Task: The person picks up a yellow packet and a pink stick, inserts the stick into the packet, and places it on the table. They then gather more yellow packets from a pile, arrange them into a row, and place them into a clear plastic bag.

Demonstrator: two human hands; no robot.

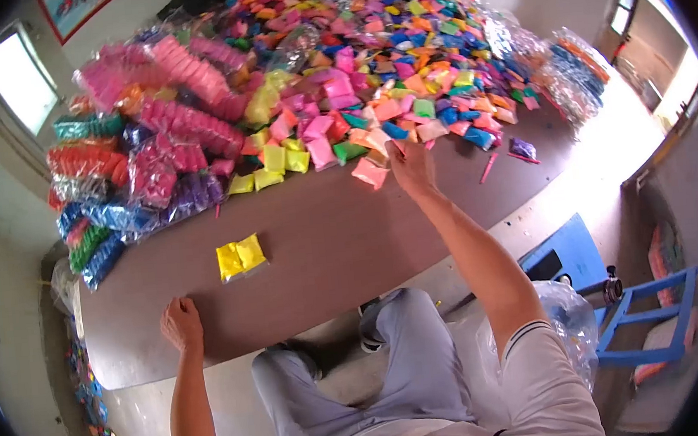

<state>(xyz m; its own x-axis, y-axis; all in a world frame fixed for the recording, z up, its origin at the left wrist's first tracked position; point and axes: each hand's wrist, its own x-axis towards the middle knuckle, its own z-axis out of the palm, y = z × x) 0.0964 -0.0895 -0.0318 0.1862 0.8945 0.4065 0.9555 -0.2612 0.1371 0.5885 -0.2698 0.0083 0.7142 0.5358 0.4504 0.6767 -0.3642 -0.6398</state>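
My right hand (411, 165) reaches to the front edge of a large heap of small, soft-looking coloured packets (418, 54). Its fingers are drawn together among peach and orange packets; what they grip, if anything, is hidden. Just left of it lies a salmon-orange packet (370, 173). Resting at the near left of the brown table (318, 245), my left hand (181, 322) has its fingers curled in, with nothing visible in them. Ahead of that hand, two yellow packets (240, 256) lie side by side, apart from the heap.
Clear bags of pink packets (184, 133) and bundled rolls in several colours (87, 162) are stacked on the left. More bagged packets (577, 73) stand at the far right. A purple packet (522, 148) lies near the right edge. A blue stool (648, 316) stands on the floor.
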